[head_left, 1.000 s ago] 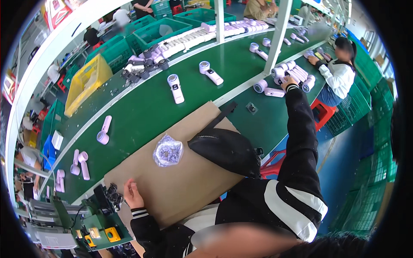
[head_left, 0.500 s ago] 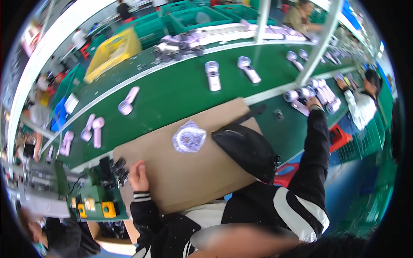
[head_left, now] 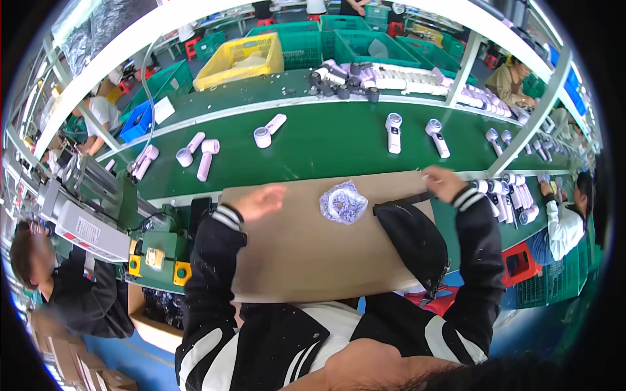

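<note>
My left hand (head_left: 262, 201) hovers over the left back part of a brown cardboard sheet (head_left: 293, 260), fingers stretched out. My right hand (head_left: 445, 184) is above the sheet's far right corner, fingers loosely bent and apart, with nothing visible in it. Between the hands lies a crumpled, roundish purple-and-white plastic bundle (head_left: 343, 202); its contents I cannot make out. A black waist bag (head_left: 411, 238) with a strap rests on the sheet's right side, just below my right hand. To the right of that hand, several lilac handheld fans (head_left: 502, 199) stand close together.
Beyond the cardboard runs a green belt (head_left: 313, 153) with several lilac fans (head_left: 262, 135) spaced along it. A grey-and-green machine (head_left: 98, 228) with yellow button boxes is at left. Yellow (head_left: 241, 62) and green crates stand behind. Co-workers sit at both sides; a white post (head_left: 531, 111) rises at right.
My right hand has come back from the fans at the right to the cardboard's far corner. My left hand has moved forward and inward. The view has shifted, so the scene sits further right.
</note>
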Demonstrator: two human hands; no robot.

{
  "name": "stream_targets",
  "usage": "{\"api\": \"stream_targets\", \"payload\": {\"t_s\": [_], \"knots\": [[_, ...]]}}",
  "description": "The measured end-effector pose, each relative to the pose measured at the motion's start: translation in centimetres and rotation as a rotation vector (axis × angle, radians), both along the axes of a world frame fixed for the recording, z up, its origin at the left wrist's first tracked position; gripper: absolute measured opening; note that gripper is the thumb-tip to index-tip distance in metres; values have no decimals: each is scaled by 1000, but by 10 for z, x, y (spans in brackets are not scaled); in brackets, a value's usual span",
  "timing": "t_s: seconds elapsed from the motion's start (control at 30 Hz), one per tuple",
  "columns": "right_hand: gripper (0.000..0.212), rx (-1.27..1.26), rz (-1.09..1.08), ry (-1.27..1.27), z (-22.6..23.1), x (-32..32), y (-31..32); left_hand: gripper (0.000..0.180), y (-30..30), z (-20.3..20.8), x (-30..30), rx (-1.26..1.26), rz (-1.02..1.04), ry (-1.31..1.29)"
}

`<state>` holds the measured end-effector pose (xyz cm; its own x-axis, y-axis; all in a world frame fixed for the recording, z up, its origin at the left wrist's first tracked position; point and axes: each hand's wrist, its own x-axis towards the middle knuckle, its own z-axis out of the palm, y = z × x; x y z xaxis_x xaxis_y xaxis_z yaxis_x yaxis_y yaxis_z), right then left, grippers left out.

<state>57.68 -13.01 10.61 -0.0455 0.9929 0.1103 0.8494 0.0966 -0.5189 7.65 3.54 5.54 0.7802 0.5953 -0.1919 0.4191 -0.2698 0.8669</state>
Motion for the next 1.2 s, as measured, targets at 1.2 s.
{"api": "stream_targets", "payload": {"t_s": [1.2], "knots": [[6, 110, -205, 16, -112, -212, 63, 52, 12, -41, 1, 649, -207, 38]]}}
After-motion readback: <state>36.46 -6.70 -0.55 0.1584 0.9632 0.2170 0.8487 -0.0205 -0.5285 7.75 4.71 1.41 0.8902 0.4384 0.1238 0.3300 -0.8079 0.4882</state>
